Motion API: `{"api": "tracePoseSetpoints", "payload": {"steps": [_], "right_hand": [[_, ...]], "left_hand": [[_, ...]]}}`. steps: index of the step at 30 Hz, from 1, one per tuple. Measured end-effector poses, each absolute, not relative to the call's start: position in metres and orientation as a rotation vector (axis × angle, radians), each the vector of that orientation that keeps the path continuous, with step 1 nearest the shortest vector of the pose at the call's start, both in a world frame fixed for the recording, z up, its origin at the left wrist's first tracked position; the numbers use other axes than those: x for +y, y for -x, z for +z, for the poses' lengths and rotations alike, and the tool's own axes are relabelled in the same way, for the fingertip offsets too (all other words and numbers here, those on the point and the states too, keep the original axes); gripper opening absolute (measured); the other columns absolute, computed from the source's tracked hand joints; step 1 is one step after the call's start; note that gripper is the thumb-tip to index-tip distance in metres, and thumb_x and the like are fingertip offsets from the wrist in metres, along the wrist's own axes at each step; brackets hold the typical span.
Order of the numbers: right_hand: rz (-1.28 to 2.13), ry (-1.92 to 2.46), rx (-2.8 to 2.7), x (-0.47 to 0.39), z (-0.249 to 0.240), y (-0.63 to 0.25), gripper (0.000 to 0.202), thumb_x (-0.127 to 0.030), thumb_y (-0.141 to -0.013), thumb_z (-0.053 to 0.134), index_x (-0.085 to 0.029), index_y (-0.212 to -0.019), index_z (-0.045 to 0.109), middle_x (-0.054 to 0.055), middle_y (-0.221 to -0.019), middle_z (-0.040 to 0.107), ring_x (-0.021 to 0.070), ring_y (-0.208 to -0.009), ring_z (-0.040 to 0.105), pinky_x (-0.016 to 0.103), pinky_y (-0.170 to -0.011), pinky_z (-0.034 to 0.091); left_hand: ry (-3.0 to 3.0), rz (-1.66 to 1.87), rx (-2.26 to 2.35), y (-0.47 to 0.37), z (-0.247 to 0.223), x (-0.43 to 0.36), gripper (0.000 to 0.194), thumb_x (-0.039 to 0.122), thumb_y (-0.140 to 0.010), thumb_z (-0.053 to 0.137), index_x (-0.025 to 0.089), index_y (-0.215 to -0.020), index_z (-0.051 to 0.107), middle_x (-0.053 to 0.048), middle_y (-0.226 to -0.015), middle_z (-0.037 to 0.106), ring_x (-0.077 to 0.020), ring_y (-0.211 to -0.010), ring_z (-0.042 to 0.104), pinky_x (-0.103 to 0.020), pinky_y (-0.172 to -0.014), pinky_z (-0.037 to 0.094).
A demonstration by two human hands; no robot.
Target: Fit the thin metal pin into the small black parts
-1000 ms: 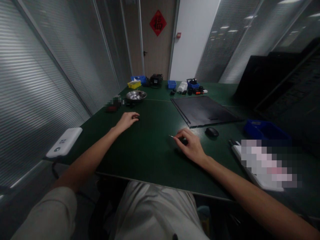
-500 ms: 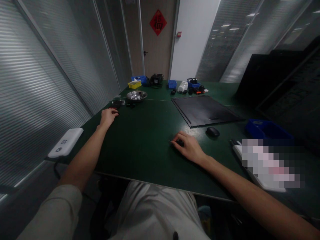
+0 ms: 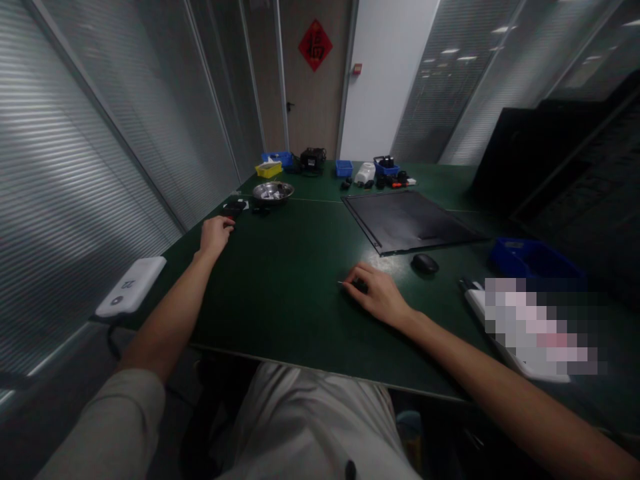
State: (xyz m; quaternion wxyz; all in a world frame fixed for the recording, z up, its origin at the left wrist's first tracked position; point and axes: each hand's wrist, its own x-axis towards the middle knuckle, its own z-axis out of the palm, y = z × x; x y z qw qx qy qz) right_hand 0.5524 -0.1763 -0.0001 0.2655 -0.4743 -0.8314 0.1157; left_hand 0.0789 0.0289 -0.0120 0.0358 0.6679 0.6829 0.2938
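Over on the left, a white device (image 3: 131, 287) lies at the table's (image 3: 280, 293) near left corner. Farther up the left edge, the left hand (image 3: 215, 238) rests low beside some dark items (image 3: 236, 206), its fingers drawn narrowly together by a bit of red; from here I can't tell whether they grip anything. A metal bowl (image 3: 273, 192) of small pale pieces sits just past it. Near the middle of the near edge, a little in from it, the right hand (image 3: 373, 293) has its fingers closed on a small tool (image 3: 360, 286), the dark handle mostly covered. Its thin metal tip points toward the left edge, and its long axis runs crosswise, roughly along the near edge. Beyond that hand lies a dark flat panel (image 3: 410, 220), then a black mouse (image 3: 425, 264), and a blue bin (image 3: 535, 257) toward the right edge.
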Motion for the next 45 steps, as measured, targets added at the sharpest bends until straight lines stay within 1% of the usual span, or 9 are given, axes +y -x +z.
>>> {"api": "tracePoseSetpoints", "payload": {"steps": [5, 12, 18, 22, 26, 33, 36, 40, 45], "right_hand": [[0.315, 1.28, -2.245, -0.177, 0.001, -0.552, 0.011, -0.031, -0.101, 0.061, -0.024, -0.095, 0.066, 0.003, -0.101, 0.065, 0.0176, -0.08, 0.063, 0.031, -0.073, 0.047], [0.321, 1.271, -2.237, -0.177, 0.002, -0.55, 0.012, -0.031, -0.101, 0.061, -0.023, -0.094, 0.066, 0.003, -0.102, 0.066, 0.0169, -0.079, 0.063, 0.03, -0.072, 0.047], [0.317, 1.269, -2.241, -0.177, 0.0, -0.552, 0.01, -0.031, -0.1, 0.062, -0.024, -0.094, 0.066, 0.003, -0.101, 0.065, 0.0175, -0.08, 0.064, 0.031, -0.075, 0.048], [0.327, 1.27, -2.242, -0.177, 0.002, -0.551, 0.012, -0.031, -0.101, 0.06, -0.024, -0.095, 0.066, 0.003, -0.101, 0.065, 0.0175, -0.081, 0.064, 0.031, -0.075, 0.048], [0.325, 1.271, -2.241, -0.178, 0.002, -0.551, 0.012, -0.032, -0.101, 0.06, -0.024, -0.095, 0.066, 0.003, -0.1, 0.065, 0.0175, -0.08, 0.063, 0.032, -0.075, 0.048], [0.335, 1.275, -2.244, -0.178, 0.003, -0.551, 0.012, -0.032, -0.101, 0.06, -0.023, -0.095, 0.066, 0.003, -0.1, 0.065, 0.0171, -0.08, 0.063, 0.031, -0.073, 0.047], [0.329, 1.275, -2.241, -0.179, 0.004, -0.55, 0.014, -0.032, -0.102, 0.059, -0.023, -0.095, 0.066, 0.003, -0.1, 0.065, 0.0172, -0.08, 0.063, 0.03, -0.073, 0.047], [0.319, 1.279, -2.248, -0.179, 0.005, -0.55, 0.015, -0.033, -0.102, 0.059, -0.023, -0.095, 0.067, 0.004, -0.099, 0.065, 0.0173, -0.079, 0.063, 0.03, -0.072, 0.047], [0.322, 1.278, -2.251, -0.179, 0.005, -0.55, 0.014, -0.033, -0.102, 0.059, -0.023, -0.096, 0.067, 0.004, -0.101, 0.066, 0.0176, -0.079, 0.063, 0.031, -0.072, 0.048]], "left_hand": [[-2.194, 0.84, 2.168, -0.076, -0.014, 0.029, 0.03, 0.018, -0.092, 0.06, 0.017, -0.116, 0.078, -0.012, -0.124, 0.072, -0.0298, -0.117, 0.063, -0.041, -0.107, 0.047], [-2.232, 0.613, 2.386, -0.078, -0.013, 0.026, 0.033, 0.018, -0.095, 0.055, 0.017, -0.12, 0.077, -0.016, -0.122, 0.072, -0.0333, -0.113, 0.065, -0.043, -0.1, 0.051], [-2.164, 0.613, 2.369, -0.084, -0.007, 0.021, 0.032, 0.019, -0.097, 0.054, 0.014, -0.12, 0.075, -0.016, -0.123, 0.07, -0.0304, -0.111, 0.065, -0.04, -0.098, 0.05], [-2.155, 0.582, 2.436, -0.086, -0.006, 0.021, 0.031, 0.019, -0.097, 0.054, 0.015, -0.118, 0.076, -0.017, -0.12, 0.071, -0.0322, -0.11, 0.065, -0.041, -0.095, 0.051], [-2.126, 0.577, 2.48, -0.087, -0.005, 0.02, 0.033, 0.02, -0.096, 0.055, 0.016, -0.122, 0.075, -0.017, -0.116, 0.072, -0.0326, -0.107, 0.066, -0.041, -0.094, 0.052], [-2.089, 0.632, 2.412, -0.087, -0.002, 0.018, 0.029, 0.02, -0.097, 0.056, 0.013, -0.116, 0.076, -0.017, -0.115, 0.072, -0.0301, -0.105, 0.067, -0.038, -0.093, 0.053], [-2.089, 0.586, 2.461, -0.089, -0.002, 0.018, 0.029, 0.021, -0.097, 0.056, 0.013, -0.115, 0.076, -0.018, -0.116, 0.071, -0.0323, -0.108, 0.066, -0.041, -0.095, 0.053], [-2.134, 0.54, 2.473, -0.091, -0.001, 0.017, 0.033, 0.02, -0.096, 0.054, 0.014, -0.121, 0.075, -0.019, -0.122, 0.069, -0.0348, -0.111, 0.064, -0.045, -0.096, 0.053], [-2.087, 0.608, 2.404, -0.091, 0.0, 0.015, 0.033, 0.019, -0.096, 0.052, 0.009, -0.118, 0.073, -0.022, -0.12, 0.068, -0.0354, -0.11, 0.064, -0.046, -0.097, 0.052]]}}
